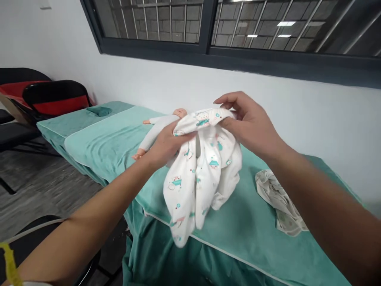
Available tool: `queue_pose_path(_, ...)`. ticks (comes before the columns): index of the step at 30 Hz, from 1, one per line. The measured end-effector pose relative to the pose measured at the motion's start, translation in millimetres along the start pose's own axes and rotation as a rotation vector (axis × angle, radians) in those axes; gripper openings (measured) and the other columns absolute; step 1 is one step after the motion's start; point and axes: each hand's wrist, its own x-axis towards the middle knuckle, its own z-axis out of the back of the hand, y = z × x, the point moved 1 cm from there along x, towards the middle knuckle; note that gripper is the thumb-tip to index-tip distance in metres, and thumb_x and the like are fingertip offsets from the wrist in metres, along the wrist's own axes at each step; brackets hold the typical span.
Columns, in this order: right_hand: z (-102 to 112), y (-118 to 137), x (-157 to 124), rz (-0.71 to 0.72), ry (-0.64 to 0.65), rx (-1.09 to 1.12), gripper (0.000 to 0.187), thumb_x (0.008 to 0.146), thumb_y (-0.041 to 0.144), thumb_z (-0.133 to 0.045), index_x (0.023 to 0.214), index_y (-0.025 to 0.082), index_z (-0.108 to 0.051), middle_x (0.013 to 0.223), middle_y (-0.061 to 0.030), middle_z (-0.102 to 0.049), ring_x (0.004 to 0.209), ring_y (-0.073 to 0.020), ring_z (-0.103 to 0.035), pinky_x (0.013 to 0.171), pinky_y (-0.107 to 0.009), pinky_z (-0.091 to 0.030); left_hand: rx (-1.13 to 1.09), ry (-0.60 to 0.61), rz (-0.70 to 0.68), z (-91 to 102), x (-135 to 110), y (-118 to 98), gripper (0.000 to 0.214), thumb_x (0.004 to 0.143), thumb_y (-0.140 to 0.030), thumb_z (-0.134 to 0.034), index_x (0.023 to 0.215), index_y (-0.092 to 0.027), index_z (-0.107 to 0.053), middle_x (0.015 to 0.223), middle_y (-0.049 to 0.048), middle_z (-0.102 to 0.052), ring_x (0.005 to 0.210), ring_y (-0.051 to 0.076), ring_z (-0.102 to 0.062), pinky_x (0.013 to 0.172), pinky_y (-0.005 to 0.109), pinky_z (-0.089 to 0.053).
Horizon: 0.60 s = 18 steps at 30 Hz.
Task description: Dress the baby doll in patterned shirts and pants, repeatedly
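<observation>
A white baby garment with small teal and pink prints hangs bunched between my two hands above the bed. My left hand grips its upper left edge, thumb laid over the cloth. At the upper right edge, my right hand pinches the fabric between thumb and fingers. Behind the garment lies a baby doll in pale grey clothing, its head and arms showing; the garment and my left hand hide the rest of it.
Green covers drape the massage bed, which has a face hole at its far left end. A crumpled pale cloth lies on the right. Black and red folding chairs stand left, below a barred window.
</observation>
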Motion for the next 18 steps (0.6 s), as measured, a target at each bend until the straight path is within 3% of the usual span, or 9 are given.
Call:
queue_pose_path(2,-11.4,-14.8,-3.6,-0.143,0.163,0.044,0.035,0.086,0.033,-0.072,0.118,0.022,-0.068,0.113,-0.0045,-0.068,0.101,-0.0228,-0.064,0.088,-0.036,-0.053,-0.083,-0.199,-0.044,-1.9,-0.7,1.1,0.03,0.083,-0.033,-0.066,0.11,-0.02,-0.065,0.091,0.0026,-0.067,0.084,0.02,-0.066,0.075,0.033,-0.056)
queue_pose_path(4,-27.1,-28.8,-11.9,-0.239,0.43,0.111,0.043,0.085,0.046,-0.074,0.12,0.022,-0.069,0.119,-0.0054,-0.071,0.108,-0.0276,-0.066,0.096,-0.041,-0.053,-0.122,-0.326,-0.058,-4.0,-1.0,1.4,0.028,0.082,-0.028,-0.065,0.109,-0.021,-0.062,0.087,0.0002,-0.064,0.081,0.017,-0.064,0.074,0.031,-0.055)
queue_pose_path(6,-45.2,-39.9,-23.9,-0.289,0.636,0.207,0.048,0.085,0.053,-0.074,0.123,0.023,-0.07,0.126,-0.0055,-0.072,0.115,-0.0301,-0.065,0.103,-0.045,-0.05,-0.153,-0.374,-0.058,-5.9,-2.5,2.6,0.024,0.084,-0.028,-0.062,0.107,-0.022,-0.06,0.086,-0.0012,-0.062,0.08,0.016,-0.064,0.075,0.03,-0.055)
queue_pose_path(7,-54.3,-43.8,-30.3,-0.308,0.676,0.263,0.049,0.085,0.054,-0.073,0.124,0.024,-0.07,0.128,-0.0051,-0.071,0.117,-0.0301,-0.065,0.106,-0.046,-0.049,-0.159,-0.373,-0.054,-6.7,-4.2,3.8,0.023,0.086,-0.03,-0.059,0.108,-0.022,-0.059,0.087,-0.0009,-0.063,0.081,0.016,-0.065,0.075,0.03,-0.055)
queue_pose_path(11,-85.1,-47.6,-48.6,-0.414,0.516,0.474,0.046,0.084,0.048,-0.077,0.123,0.024,-0.072,0.13,-0.0045,-0.072,0.122,-0.0288,-0.065,0.112,-0.046,-0.046,-0.059,-0.241,-0.013,-7.2,-20.0,14.7,0.039,0.091,-0.04,-0.058,0.124,-0.021,-0.052,0.116,0.0068,-0.069,0.106,0.021,-0.067,0.088,0.035,-0.055)
queue_pose_path(14,-105.1,-39.8,-51.8,-0.524,0.327,0.632,0.04,0.083,0.044,-0.078,0.117,0.023,-0.074,0.124,-0.0063,-0.075,0.114,-0.0287,-0.069,0.105,-0.046,-0.051,0.083,-0.122,0.023,-5.9,-39.6,30.7,0.074,0.077,-0.049,-0.076,0.138,-0.02,-0.046,0.144,0.0133,-0.058,0.134,0.029,-0.055,0.11,0.041,-0.047)
queue_pose_path(16,-121.9,-33.2,-52.7,-0.58,0.26,0.764,0.038,0.082,0.042,-0.078,0.114,0.022,-0.075,0.118,-0.0076,-0.077,0.109,-0.0288,-0.071,0.1,-0.045,-0.055,0.15,-0.127,0.074,-3.0,-54.1,46.4,0.087,0.07,-0.054,-0.082,0.142,-0.021,-0.045,0.149,0.0148,-0.054,0.142,0.032,-0.048,0.119,0.047,-0.039)
queue_pose_path(18,-141.6,-29.0,-56.9,-0.616,0.27,0.899,0.04,0.082,0.044,-0.077,0.114,0.021,-0.074,0.114,-0.009,-0.078,0.109,-0.0294,-0.071,0.097,-0.044,-0.056,0.179,-0.201,0.114,5.2,-69.1,65.5,0.084,0.075,-0.059,-0.076,0.143,-0.022,-0.046,0.15,0.0149,-0.054,0.145,0.033,-0.045,0.124,0.051,-0.032)
